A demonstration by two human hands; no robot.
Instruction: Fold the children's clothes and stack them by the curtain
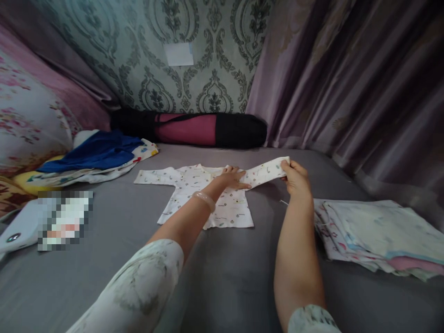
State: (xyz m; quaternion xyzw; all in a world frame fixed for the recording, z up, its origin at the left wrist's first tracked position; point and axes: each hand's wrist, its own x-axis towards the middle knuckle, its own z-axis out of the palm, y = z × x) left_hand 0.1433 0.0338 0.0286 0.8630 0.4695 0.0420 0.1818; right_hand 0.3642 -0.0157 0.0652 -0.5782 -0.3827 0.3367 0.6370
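Note:
A small white long-sleeved shirt [194, 199] with a sparse printed pattern lies spread out on a grey bedsheet [222, 277], its neckline at the far side. My left hand [234, 179] rests flat on the shirt near its right shoulder, fingers spread. The cuff of the right sleeve is pinched in my right hand [296, 177], which holds that sleeve stretched out to the right. On the left, the other sleeve lies extended on the sheet. My left forearm, with a pale bangle [204, 201] at the wrist, hides part of the shirt's middle.
To the right sits a stack of folded clothes [391, 229]. A blue garment [100, 150] and other clothes are piled at the left, near a floral pillow [31, 115]. A white case [27, 224] lies nearer. Along the wall runs a black and maroon bag [187, 128]; curtains [340, 83] hang right.

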